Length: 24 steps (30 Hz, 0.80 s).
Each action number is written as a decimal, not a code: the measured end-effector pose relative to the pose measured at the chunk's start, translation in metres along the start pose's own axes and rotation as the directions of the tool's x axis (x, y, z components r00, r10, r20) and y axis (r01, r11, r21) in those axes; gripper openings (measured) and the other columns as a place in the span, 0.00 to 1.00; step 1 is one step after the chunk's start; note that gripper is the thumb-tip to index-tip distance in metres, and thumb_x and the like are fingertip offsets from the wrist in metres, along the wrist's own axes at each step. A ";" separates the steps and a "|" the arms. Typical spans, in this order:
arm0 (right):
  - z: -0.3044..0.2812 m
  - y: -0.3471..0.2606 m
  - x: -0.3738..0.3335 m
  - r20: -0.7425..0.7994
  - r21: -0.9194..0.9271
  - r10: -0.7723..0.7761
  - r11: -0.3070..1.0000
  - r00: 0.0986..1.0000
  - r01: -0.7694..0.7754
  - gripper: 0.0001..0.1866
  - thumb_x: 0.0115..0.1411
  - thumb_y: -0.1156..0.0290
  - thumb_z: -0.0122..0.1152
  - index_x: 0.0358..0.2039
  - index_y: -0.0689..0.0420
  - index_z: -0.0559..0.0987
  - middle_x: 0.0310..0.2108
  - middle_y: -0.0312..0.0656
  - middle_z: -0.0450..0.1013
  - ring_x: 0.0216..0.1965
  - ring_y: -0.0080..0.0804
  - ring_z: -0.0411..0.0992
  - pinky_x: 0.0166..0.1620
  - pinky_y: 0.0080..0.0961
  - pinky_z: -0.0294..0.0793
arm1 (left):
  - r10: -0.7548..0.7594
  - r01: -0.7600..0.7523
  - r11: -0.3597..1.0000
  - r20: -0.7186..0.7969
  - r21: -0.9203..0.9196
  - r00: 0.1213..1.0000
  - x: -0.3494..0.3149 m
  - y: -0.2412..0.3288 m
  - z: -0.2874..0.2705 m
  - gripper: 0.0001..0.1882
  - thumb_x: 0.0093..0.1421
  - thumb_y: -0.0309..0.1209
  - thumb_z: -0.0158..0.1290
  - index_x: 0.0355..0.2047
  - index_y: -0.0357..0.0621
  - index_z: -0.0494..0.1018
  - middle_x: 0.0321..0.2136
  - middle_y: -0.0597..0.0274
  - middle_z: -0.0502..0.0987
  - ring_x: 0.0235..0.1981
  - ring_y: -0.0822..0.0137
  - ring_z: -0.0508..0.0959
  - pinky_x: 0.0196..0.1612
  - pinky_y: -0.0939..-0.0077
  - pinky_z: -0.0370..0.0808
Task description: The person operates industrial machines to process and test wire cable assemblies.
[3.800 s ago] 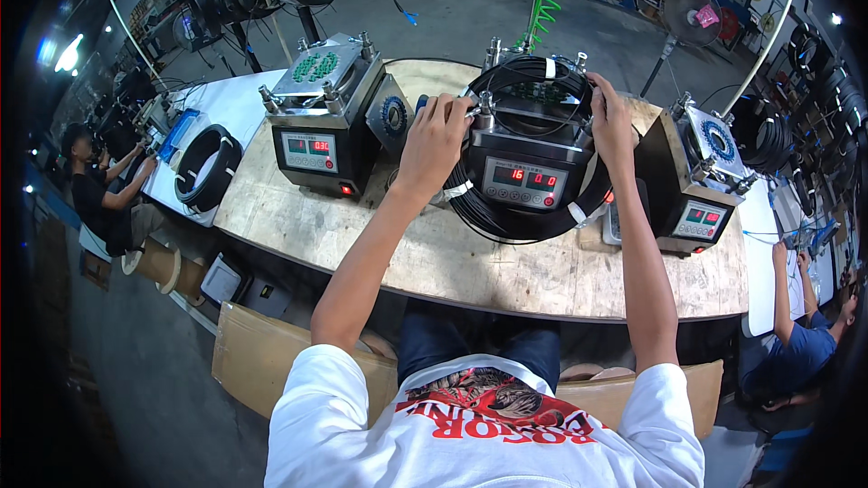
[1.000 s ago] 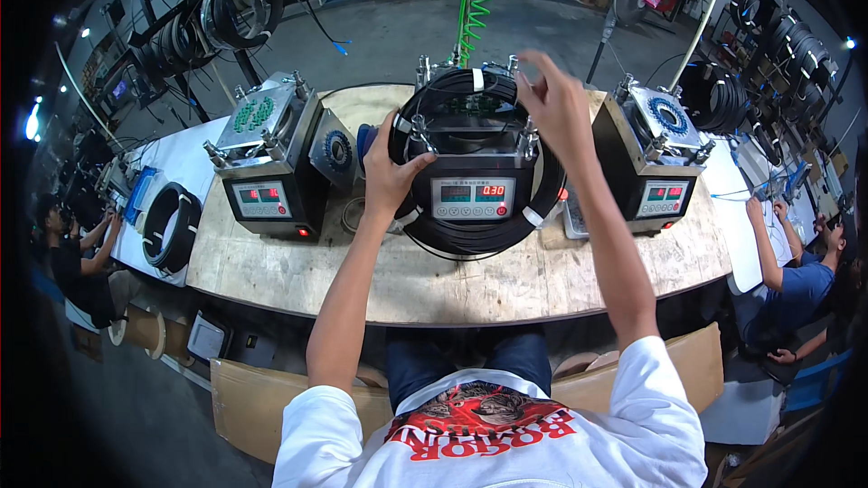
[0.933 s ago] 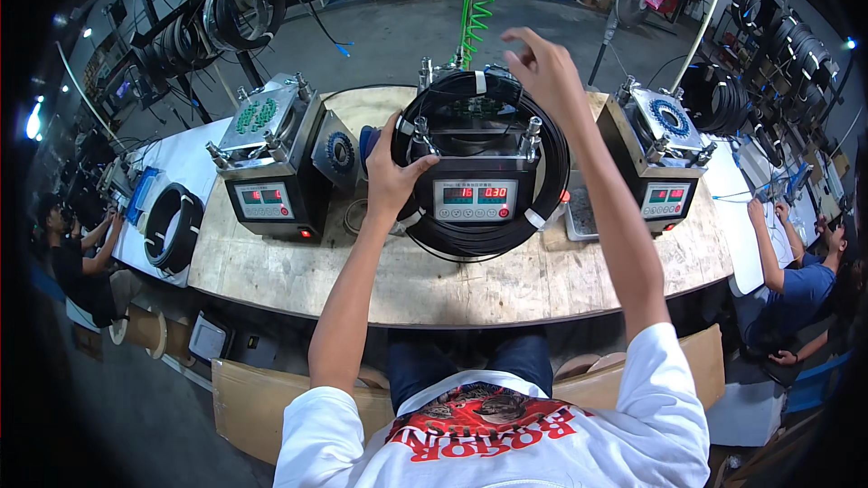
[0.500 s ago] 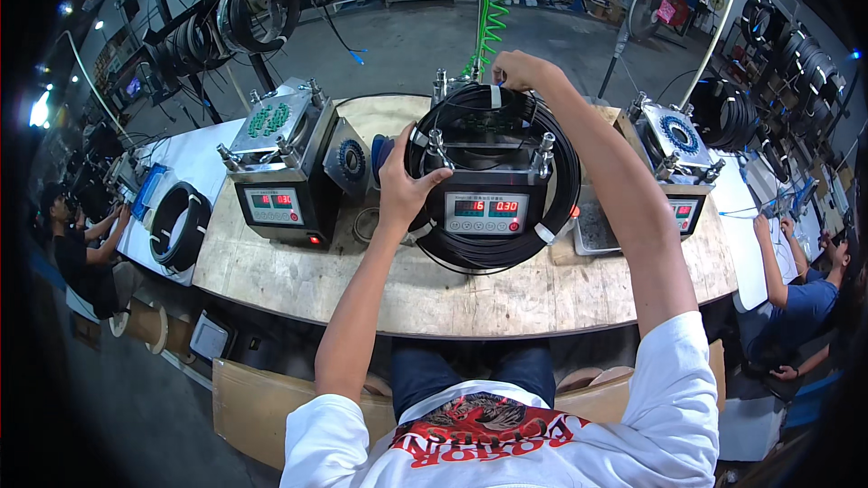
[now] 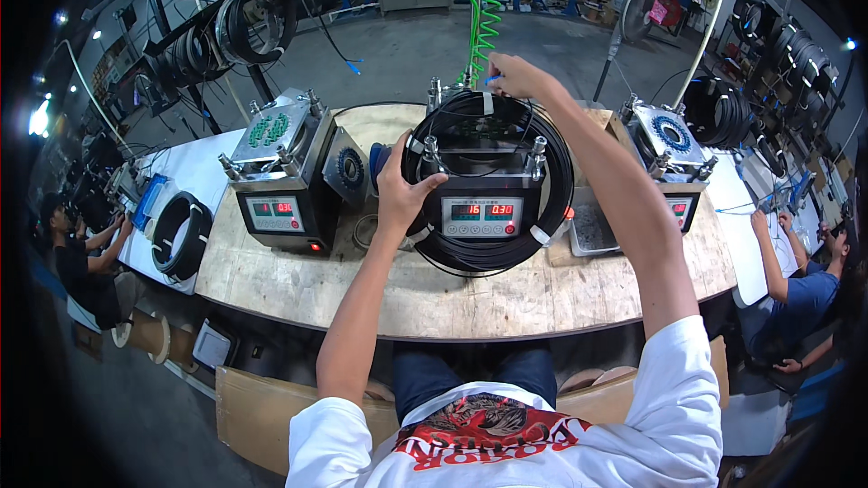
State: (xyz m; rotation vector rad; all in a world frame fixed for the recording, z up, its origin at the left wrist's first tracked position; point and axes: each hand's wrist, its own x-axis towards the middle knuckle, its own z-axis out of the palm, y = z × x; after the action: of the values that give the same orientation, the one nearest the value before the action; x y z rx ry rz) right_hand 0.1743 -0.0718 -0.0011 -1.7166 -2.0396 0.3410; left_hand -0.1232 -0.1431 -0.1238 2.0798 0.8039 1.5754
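The work in hand looks like the fitting of a big black coil of thin cable [image 5: 556,208], banded with short white tape wraps, onto the middle grey metal winding machine with a red digital display [image 5: 481,215]: the coil lies draped around that machine's top, ringing its upright steel pegs and hanging down past the display. The left hand [image 5: 404,192] is spread wide and pressed flat on the coil's left rim, steadying it and gripping nothing. The right hand [image 5: 512,76] reaches over the far side with its fingers pinched narrow on something small at the coil's back edge, seemingly a cable end or tape tab; what exactly it holds is too small to tell. The next move probably calls for a fine pinch and a steady pull at that far edge while the left hand keeps the loops from springing loose. The machine stands on a pale, scuffed wooden worktop [image 5: 344,294] with a curved front, between two similar grey machines, one to the left [image 5: 285,176] and one to the right [image 5: 665,149]. A green spiral air hose [image 5: 477,9] hangs behind. Around is a workshop with a concrete floor, more black coils on racks [image 5: 237,32] and seated workers at both sides.
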 end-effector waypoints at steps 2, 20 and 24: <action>0.019 -0.026 -0.023 -0.360 -0.050 -0.001 0.999 0.933 -0.018 0.12 0.65 0.62 0.58 0.43 0.54 0.70 0.34 0.51 0.78 0.41 0.58 0.76 0.42 0.50 0.72 | -0.008 0.008 1.000 -0.004 0.020 1.000 -0.003 -0.004 -0.012 0.50 0.49 0.58 0.67 0.61 0.32 0.65 0.47 0.44 0.79 0.48 0.58 0.79 0.53 0.66 0.74; 0.039 -0.032 -0.067 -0.656 0.072 0.058 0.997 0.753 -0.014 0.11 0.65 0.68 0.57 0.42 0.56 0.66 0.30 0.56 0.77 0.37 0.65 0.74 0.36 0.57 0.69 | -0.080 -0.193 0.940 0.734 0.280 0.674 0.200 0.022 0.061 0.16 0.59 0.30 0.57 0.47 0.44 0.81 0.39 0.56 0.84 0.39 0.60 0.84 0.44 0.67 0.78; 0.041 -0.034 -0.068 -0.633 0.081 0.110 0.994 0.766 -0.076 0.10 0.65 0.68 0.57 0.41 0.58 0.68 0.29 0.56 0.77 0.37 0.64 0.73 0.37 0.54 0.69 | -0.391 -0.199 0.827 0.792 0.526 0.469 0.223 0.019 0.085 0.18 0.53 0.24 0.56 0.44 0.47 0.83 0.40 0.54 0.84 0.39 0.57 0.84 0.42 0.64 0.80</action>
State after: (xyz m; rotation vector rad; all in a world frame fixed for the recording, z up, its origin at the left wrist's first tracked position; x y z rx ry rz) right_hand 0.1332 -0.1407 -0.0325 -1.6095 -1.4316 -0.1580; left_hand 0.0058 -0.0081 0.0263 2.7079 0.9736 -0.0609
